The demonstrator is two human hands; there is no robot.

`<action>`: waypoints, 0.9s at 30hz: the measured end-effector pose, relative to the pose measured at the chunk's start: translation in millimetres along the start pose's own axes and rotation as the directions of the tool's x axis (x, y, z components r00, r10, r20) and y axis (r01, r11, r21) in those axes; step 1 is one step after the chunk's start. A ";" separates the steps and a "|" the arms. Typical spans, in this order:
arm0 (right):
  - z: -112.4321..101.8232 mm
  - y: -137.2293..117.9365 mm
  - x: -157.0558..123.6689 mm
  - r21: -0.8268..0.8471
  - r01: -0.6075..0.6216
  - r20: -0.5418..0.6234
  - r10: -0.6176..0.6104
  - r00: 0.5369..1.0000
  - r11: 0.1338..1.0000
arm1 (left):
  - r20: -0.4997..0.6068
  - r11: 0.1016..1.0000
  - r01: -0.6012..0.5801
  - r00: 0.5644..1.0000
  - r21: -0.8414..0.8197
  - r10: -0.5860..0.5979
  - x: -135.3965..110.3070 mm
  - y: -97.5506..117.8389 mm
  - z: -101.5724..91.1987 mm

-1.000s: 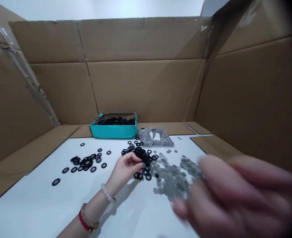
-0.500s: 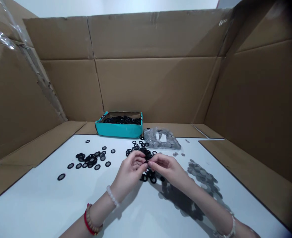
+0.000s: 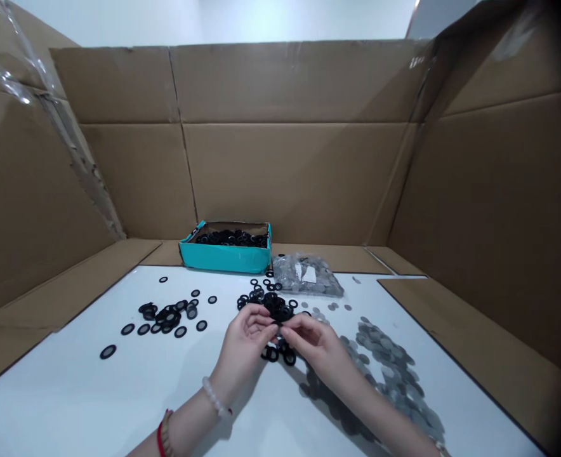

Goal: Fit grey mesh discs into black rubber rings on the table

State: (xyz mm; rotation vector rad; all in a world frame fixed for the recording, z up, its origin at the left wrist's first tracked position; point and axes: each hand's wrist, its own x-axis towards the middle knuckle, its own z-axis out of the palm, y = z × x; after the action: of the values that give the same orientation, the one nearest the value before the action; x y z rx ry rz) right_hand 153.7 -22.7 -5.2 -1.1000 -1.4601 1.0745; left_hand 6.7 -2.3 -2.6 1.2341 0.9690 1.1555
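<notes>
Honestly, with my left hand (image 3: 246,337) and right hand (image 3: 317,346) both pinching one small piece (image 3: 278,329) at my twelve o'clock, a sloppy grip could drop it among the black rings (image 3: 275,306) nearby.

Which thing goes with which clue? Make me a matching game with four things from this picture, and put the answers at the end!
Things:
1. turquoise open-topped box
2. clear plastic bag with a white label
3. pale beaded bracelet
4. loose, flat grey discs

Clues:
A. worn on the left wrist
B. holds a heap of black rings
C. scattered on both sides of the right forearm
D. lies just to the right of the box

Right pairs: 1-B, 2-D, 3-A, 4-C
</notes>
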 end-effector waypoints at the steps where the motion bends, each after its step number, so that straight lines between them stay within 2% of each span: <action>1: 0.6 1.0 0.8 0.044 -0.013 0.008 0.013 1.000 0.999 | -0.001 1.000 0.012 1.000 -0.018 -0.012 0.5 0.8 0.6; 4: 0.7 2.7 2.8 0.094 -0.032 0.003 0.032 0.999 0.995 | 0.041 1.000 0.016 0.999 -0.014 -0.016 0.6 5.4 1.0; 8: -2.3 5.1 4.3 0.052 -0.015 0.027 0.013 1.000 0.999 | 0.161 0.997 0.002 0.987 0.077 -0.014 0.5 12.1 -1.9; 13: -3.4 1.3 4.0 0.043 0.075 0.002 -0.075 0.997 0.996 | 0.204 0.975 -0.084 0.978 0.207 0.041 1.0 23.3 -5.9; 18: -3.9 -5.8 2.5 0.042 0.126 0.050 -0.128 0.990 0.991 | 0.274 0.911 -0.202 0.956 0.359 0.104 -3.2 40.5 -3.3; 20: -4.9 -7.0 1.9 0.021 0.156 0.033 -0.157 0.987 0.988 | 0.320 0.917 -0.206 0.943 0.342 0.093 -3.2 44.5 -1.0; 22: -6.1 -8.2 0.9 -0.003 0.175 0.002 -0.175 0.985 0.985 | 0.344 0.953 -0.160 0.937 0.257 0.064 -1.3 45.3 2.0; 24: -7.5 -9.8 -0.4 -0.034 0.183 -0.033 -0.184 0.982 0.982 | 0.323 0.976 -0.111 0.945 0.185 0.047 1.2 44.5 6.3; 27: -10.0 -12.6 -2.2 -0.042 0.236 -0.094 -0.239 0.967 0.971 | 0.277 0.981 -0.113 0.959 0.159 0.066 3.6 45.4 15.2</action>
State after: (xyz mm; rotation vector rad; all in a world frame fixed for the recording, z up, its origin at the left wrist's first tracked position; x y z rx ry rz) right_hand 162.5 -26.5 8.0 -0.9576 -1.4907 0.8210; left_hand 16.8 -3.0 44.4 1.5465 0.8259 0.9540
